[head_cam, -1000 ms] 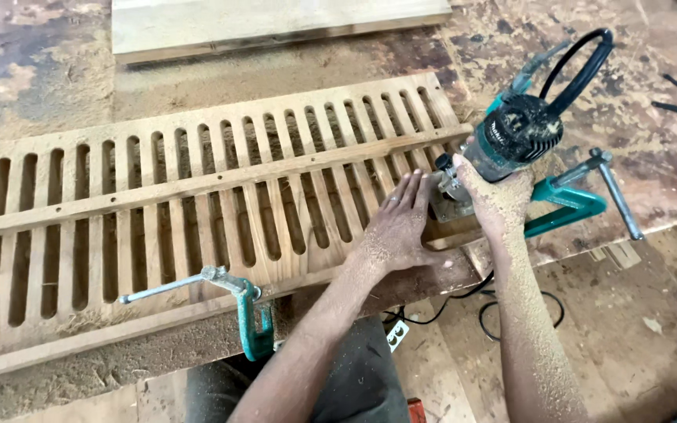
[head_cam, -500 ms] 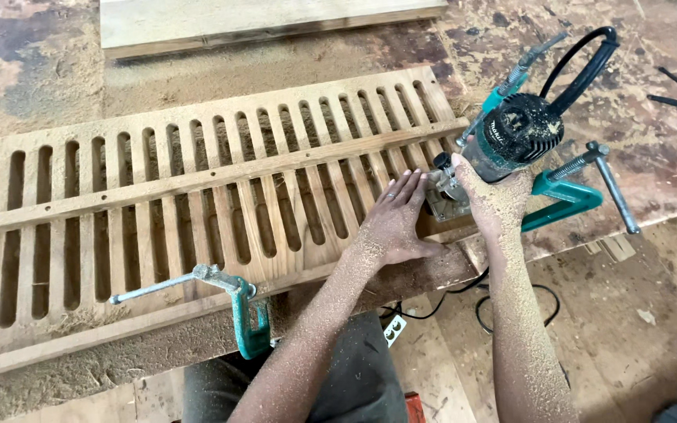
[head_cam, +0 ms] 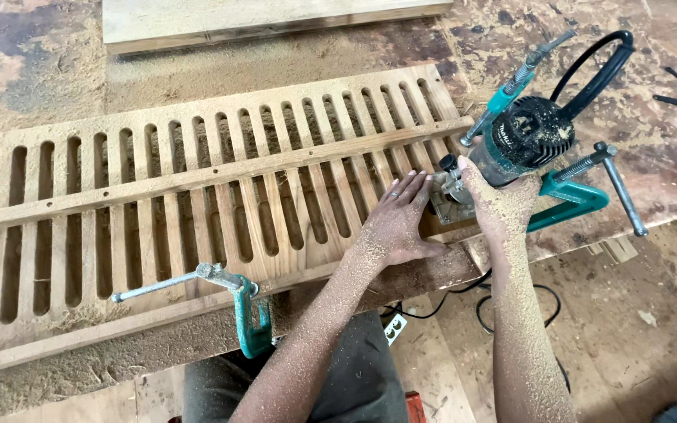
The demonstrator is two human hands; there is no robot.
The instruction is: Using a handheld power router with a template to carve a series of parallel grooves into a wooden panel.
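Note:
A long slotted wooden panel lies across the sawdust-covered workbench. My right hand grips a teal and black trim router standing on the panel's right end, its base flat on the wood. My left hand rests flat on the panel just left of the router base, fingers spread and touching the base. Both forearms are dusted with sawdust. The router's black cord loops up behind it.
A teal clamp holds the panel's near edge at the middle, and another teal clamp grips the right end. A thick plank lies at the bench's far side. A black cable and a white plug strip lie on the floor.
The view has shifted slightly. My left hand's fingers have moved closer to the router base. The router has stayed at the panel's right end.

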